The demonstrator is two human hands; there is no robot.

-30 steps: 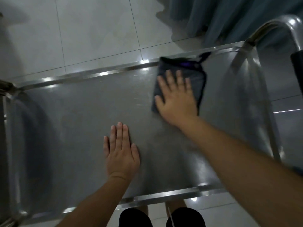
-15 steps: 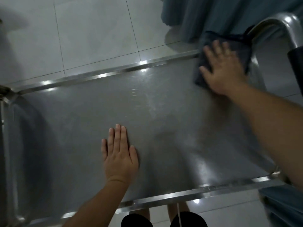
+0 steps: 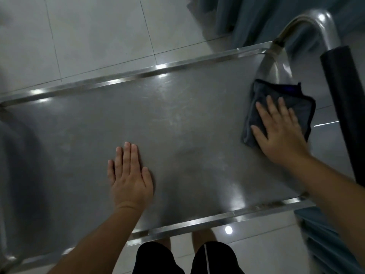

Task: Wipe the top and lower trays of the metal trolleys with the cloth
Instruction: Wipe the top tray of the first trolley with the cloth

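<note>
The top tray (image 3: 177,123) of a stainless steel trolley fills the view, seen from above. A folded dark grey cloth (image 3: 256,107) lies on the tray near its right end. My right hand (image 3: 280,129) presses flat on the cloth, fingers straight and spread. My left hand (image 3: 129,175) rests flat on the bare metal near the front middle of the tray, fingers straight and together. The lower tray is hidden under the top one.
The trolley's curved metal handle (image 3: 316,18) with a black grip (image 3: 343,99) rises at the right end. A teal curtain (image 3: 246,18) hangs beyond the far right corner. Pale floor tiles (image 3: 94,36) lie beyond the far rim. My legs stand at the front edge.
My right hand slid the cloth from the tray's far middle to the far right corner, then back toward me along the right end. My left hand stayed in place.
</note>
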